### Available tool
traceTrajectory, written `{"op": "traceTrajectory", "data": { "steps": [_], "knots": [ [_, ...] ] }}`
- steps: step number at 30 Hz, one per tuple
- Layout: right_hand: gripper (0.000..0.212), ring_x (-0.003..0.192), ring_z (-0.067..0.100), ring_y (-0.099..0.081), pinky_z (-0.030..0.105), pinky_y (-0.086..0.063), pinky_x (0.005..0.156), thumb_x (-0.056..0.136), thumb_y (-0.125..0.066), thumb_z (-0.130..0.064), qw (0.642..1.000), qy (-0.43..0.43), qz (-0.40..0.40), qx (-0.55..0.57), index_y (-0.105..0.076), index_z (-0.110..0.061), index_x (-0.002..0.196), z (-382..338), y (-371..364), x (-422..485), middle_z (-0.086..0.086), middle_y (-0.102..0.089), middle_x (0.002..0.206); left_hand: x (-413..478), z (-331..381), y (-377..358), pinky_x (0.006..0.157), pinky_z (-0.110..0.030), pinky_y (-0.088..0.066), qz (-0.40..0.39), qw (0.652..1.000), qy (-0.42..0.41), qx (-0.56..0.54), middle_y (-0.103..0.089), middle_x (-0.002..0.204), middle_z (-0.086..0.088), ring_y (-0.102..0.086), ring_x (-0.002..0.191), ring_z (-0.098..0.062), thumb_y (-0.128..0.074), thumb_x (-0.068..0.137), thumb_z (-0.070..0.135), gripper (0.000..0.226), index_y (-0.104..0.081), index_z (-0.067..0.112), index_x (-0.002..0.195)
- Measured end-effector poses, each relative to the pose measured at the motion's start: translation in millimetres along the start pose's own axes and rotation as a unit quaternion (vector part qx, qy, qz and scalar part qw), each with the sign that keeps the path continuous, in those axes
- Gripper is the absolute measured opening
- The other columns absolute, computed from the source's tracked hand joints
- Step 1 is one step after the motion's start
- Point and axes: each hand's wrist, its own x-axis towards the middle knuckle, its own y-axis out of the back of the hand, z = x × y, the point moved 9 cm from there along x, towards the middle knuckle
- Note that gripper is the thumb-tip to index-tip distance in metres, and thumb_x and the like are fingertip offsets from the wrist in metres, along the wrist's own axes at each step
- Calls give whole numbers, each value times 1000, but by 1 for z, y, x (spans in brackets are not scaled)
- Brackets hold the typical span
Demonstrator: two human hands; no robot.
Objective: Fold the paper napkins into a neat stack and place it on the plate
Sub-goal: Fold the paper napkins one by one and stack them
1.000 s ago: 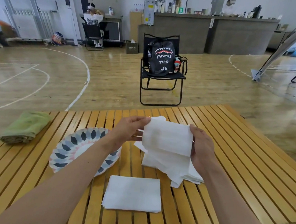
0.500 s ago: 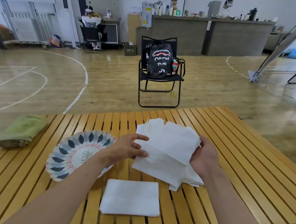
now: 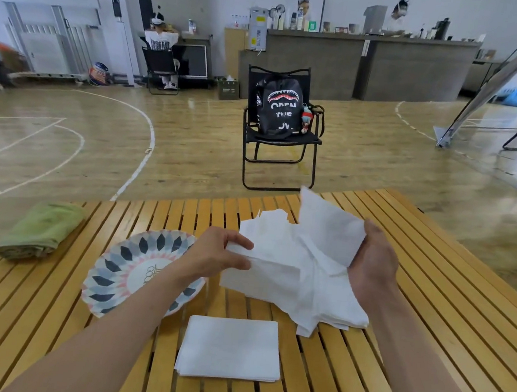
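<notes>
A loose pile of unfolded white napkins [image 3: 292, 282] lies on the slatted wooden table [image 3: 432, 294]. My left hand [image 3: 216, 255] pinches the left edge of a napkin on the pile. My right hand [image 3: 371, 265] holds up another white napkin [image 3: 327, 228], tilted above the pile's right side. A neat stack of folded napkins [image 3: 230, 347] lies flat near the table's front edge. The patterned plate [image 3: 128, 265], with blue and pink petals, sits to the left, partly under my left forearm, with no napkins on it.
A rolled green towel [image 3: 40, 230] lies at the table's left end. Beyond the table stands a black folding chair [image 3: 280, 147] with a backpack on it. People sit and stand far back in the hall.
My right hand has lifted one napkin up and to the right, away from the pile. My left hand has moved down to the pile's left edge.
</notes>
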Motion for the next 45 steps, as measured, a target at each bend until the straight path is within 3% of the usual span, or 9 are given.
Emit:
{"op": "traceTrajectory", "data": {
  "steps": [7, 12, 18, 21, 24, 27, 29, 34, 45],
  "knots": [
    [28, 100, 34, -71, 56, -56, 92, 96, -63, -35, 988, -88, -82, -94, -71, -12, 112, 22, -20, -12, 11, -77, 103, 5, -15, 4, 90, -28, -41, 51, 993, 45, 101, -54, 124, 8, -48, 112, -15, -79, 79, 31, 34, -67, 32, 111],
    [30, 109, 32, -67, 46, -57, 90, 95, -67, -23, 974, -129, -97, -159, -68, -6, 119, 48, -15, -7, 14, -72, 118, 7, -24, -2, 85, -29, -44, 34, 993, 65, 90, -58, 129, 3, -51, 121, -23, -82, 74, 23, 41, -70, 29, 113],
    [48, 102, 27, -65, 38, -56, 86, 76, -83, -6, 895, -122, -152, -400, -65, -9, 120, 71, -9, -9, 13, -66, 114, 3, -11, 2, 75, -23, -46, 62, 993, 43, 94, -65, 116, 3, -56, 104, -17, -68, 88, 27, 18, -78, 23, 102],
    [22, 87, 18, -60, 29, -51, 76, 78, -80, -9, 859, -43, -168, -482, -75, -17, 97, 56, -19, -12, 3, -62, 93, -1, 0, 9, 100, -33, -39, 96, 978, 6, 184, -46, 131, 5, -39, 127, -21, -69, 89, 35, 20, -78, 25, 104],
    [10, 80, 15, -64, 30, -53, 73, 80, -79, -12, 872, -34, -260, -413, -79, -17, 88, 46, -37, -24, 1, -68, 82, -2, 9, 14, 117, -48, -20, 101, 988, -23, 115, -31, 156, 11, -16, 148, -18, -76, 85, 33, 12, -78, 27, 94],
    [10, 89, 17, -68, 30, -56, 77, 82, -77, -9, 886, -32, -316, -338, -78, -12, 92, 36, -53, -35, 3, -73, 94, -3, 10, 6, 97, -37, -50, 30, 998, 12, -52, -64, 132, 0, -59, 120, -23, -69, 90, 27, 18, -77, 19, 103],
    [10, 86, 15, -67, 29, -55, 76, 82, -77, -8, 905, -10, -295, -306, -77, -11, 92, 30, -57, -35, 4, -74, 92, -10, 13, -5, 82, -33, -59, -35, 984, 37, -172, -75, 105, -5, -70, 97, -24, -65, 94, 25, 18, -76, 17, 106],
    [18, 97, 27, -69, 41, -56, 84, 80, -81, -10, 947, 22, -184, -261, -77, -16, 96, 28, -44, -20, 7, -76, 97, -17, 11, -22, 77, -33, -58, -80, 929, 94, -348, -70, 112, -15, -70, 93, -24, -56, 99, 21, 23, -69, 10, 114],
    [30, 94, 23, -72, 39, -59, 82, 80, -81, -14, 950, 21, -128, -285, -71, -25, 106, 41, -34, -3, -2, -79, 95, -17, -9, -33, 69, -33, -56, -103, 921, 134, -352, -68, 91, -9, -69, 81, -21, -46, 98, 31, 27, -57, 7, 102]
  ]
}}
